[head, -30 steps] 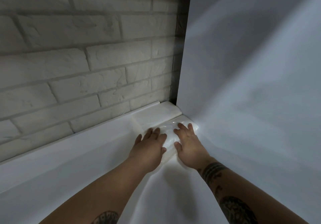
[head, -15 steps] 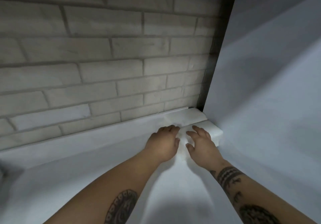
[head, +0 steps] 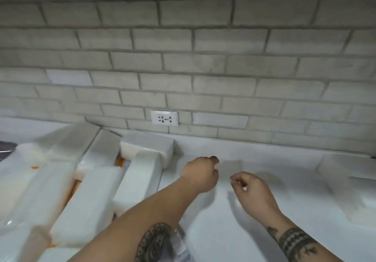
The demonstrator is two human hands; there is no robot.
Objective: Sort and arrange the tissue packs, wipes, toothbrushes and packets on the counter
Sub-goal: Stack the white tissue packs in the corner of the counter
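**Both hands hover over the white counter, holding nothing**

A smooth white counter [head: 264, 231] runs along a wall of pale grey bricks [head: 183, 68], and a white rectangular wall socket [head: 164, 118] sits low in that wall. Just below and left of the socket lies a white block-shaped tissue pack in clear wrap [head: 146, 149], close to the wall. Further left of the socket, long white wrapped packs [head: 85, 200] lie side by side in a crowded group, with orange showing in the gaps between them. Far to the right of the socket a blurred white block [head: 345, 166] rests by the wall.

Below and right of the socket, the left hand [head: 200, 175] hangs above the bare counter, its grip loosely curled round nothing. The right hand [head: 252, 190] is beside it, apart from it, fingers also loosely curled and holding nothing. Both forearms are bare and tattooed. The frame is motion-blurred.
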